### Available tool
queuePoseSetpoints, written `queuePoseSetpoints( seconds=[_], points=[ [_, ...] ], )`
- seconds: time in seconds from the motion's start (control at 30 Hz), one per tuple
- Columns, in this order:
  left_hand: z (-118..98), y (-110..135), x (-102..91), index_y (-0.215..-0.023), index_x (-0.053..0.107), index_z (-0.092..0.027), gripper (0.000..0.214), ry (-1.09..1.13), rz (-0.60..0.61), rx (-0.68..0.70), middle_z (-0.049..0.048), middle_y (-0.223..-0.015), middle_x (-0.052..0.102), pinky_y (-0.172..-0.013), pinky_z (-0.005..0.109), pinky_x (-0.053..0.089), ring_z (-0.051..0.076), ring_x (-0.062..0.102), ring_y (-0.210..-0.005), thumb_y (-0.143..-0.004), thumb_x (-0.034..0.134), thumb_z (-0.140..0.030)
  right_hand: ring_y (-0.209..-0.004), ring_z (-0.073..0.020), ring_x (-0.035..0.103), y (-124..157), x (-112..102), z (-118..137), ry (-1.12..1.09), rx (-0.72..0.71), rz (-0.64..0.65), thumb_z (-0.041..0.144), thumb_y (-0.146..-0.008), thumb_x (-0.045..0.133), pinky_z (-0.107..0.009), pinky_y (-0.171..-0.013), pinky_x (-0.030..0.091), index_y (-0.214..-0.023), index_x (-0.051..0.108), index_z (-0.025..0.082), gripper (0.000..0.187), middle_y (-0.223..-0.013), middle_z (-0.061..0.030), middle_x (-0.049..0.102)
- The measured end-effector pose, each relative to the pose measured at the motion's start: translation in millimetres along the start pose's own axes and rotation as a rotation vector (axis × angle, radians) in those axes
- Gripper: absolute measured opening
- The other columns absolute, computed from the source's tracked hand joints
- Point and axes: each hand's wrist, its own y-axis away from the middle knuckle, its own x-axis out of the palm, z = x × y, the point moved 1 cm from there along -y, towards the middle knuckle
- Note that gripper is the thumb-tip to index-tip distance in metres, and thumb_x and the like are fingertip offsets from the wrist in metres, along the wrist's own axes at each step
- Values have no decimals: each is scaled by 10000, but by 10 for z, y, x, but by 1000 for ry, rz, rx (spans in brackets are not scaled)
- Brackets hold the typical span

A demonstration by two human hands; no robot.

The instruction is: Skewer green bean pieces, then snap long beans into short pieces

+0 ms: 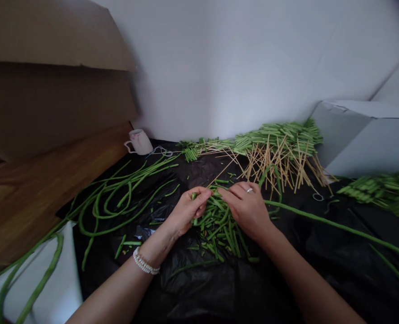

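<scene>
My left hand is closed in a pinch on short cut pieces of green bean at the top of a loose pile of cut bean pieces on black plastic sheeting. My right hand, with a ring on one finger, rests curled on the same pile, fingertips meeting the left hand's; it seems to grip bean pieces too. A long uncut bean runs from under the right hand towards the right edge. A beaded bracelet is on my left wrist.
Long uncut beans lie coiled at the left. Skewered bean pieces on bamboo sticks are stacked at the back, more at far right. A white mug lies tipped. Cardboard, a wooden surface and a white box border the sheeting.
</scene>
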Motion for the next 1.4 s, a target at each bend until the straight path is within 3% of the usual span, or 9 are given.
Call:
queuePoseSetpoints(
  seconds=[0.13,0.3,0.4,0.57,0.73,0.9,1.07,1.27,1.4],
  points=[
    [16,13,24,-747,631,-128,376,-180,-29,71,-63,-485,458,-384,167,185,27,320,-392,-705,781,-470,-913,-206,554,5,5,75,-28,-81,-27,223,-969,501,-361,-854,338,-1149,678,218,253,-850,-48,689],
    [8,-15,-11,-705,597,-124,343,-62,-48,82,-25,-578,570,-385,152,202,10,313,-396,-757,747,-428,-850,-213,579,37,-59,190,-45,-41,-167,250,-949,535,-351,-771,374,-1036,708,187,203,-874,-85,704],
    [9,-52,-55,-750,589,-118,338,87,-113,77,12,-705,652,-368,129,206,-12,304,-389,-723,783,-393,-655,-176,554,60,-28,281,-116,-6,0,319,-962,503,-320,-634,355,-785,693,194,288,-688,-59,655],
    [-17,-101,-101,-738,542,-115,371,268,-177,76,13,-741,651,-348,90,194,-29,290,-394,-679,829,-342,-620,-178,576,56,93,233,-302,331,228,384,-968,471,-296,-572,348,-752,656,200,339,-693,-50,667],
    [-72,-58,-79,-730,564,-120,338,217,-85,52,-36,-640,571,-349,98,194,-21,270,-389,-709,806,-355,-509,-138,524,-14,38,92,-973,681,-65,446,-920,520,-267,-491,397,-1118,587,204,320,-668,6,617],
    [-46,43,-15,-753,631,-114,369,-81,237,-177,0,-638,579,-359,154,126,-4,286,-382,-697,795,-440,-397,-80,429,-47,-16,23,-1380,869,-147,535,-867,581,-201,-374,311,-804,590,192,349,-518,56,512],
    [-40,75,10,-808,683,-121,419,-135,310,-161,-27,-610,493,-383,196,96,9,249,-389,-793,668,-540,-367,-66,357,-55,-48,64,-1394,858,-30,550,-832,617,-202,-376,281,-676,543,197,394,-424,79,426],
    [-41,82,22,-749,674,-122,422,-169,312,-166,-92,-444,318,-382,201,84,33,192,-393,-688,767,-529,-383,-75,368,-54,-25,143,-1294,776,91,570,-808,617,-216,-387,290,-611,501,204,431,-422,64,440],
    [-49,96,43,-785,657,-120,395,-161,281,-156,-91,-479,356,-373,188,93,30,206,-401,-698,774,-487,-389,-79,365,-51,-2,123,-1287,768,68,532,-808,628,-217,-391,298,-603,500,206,406,-424,69,427]
  ],
)
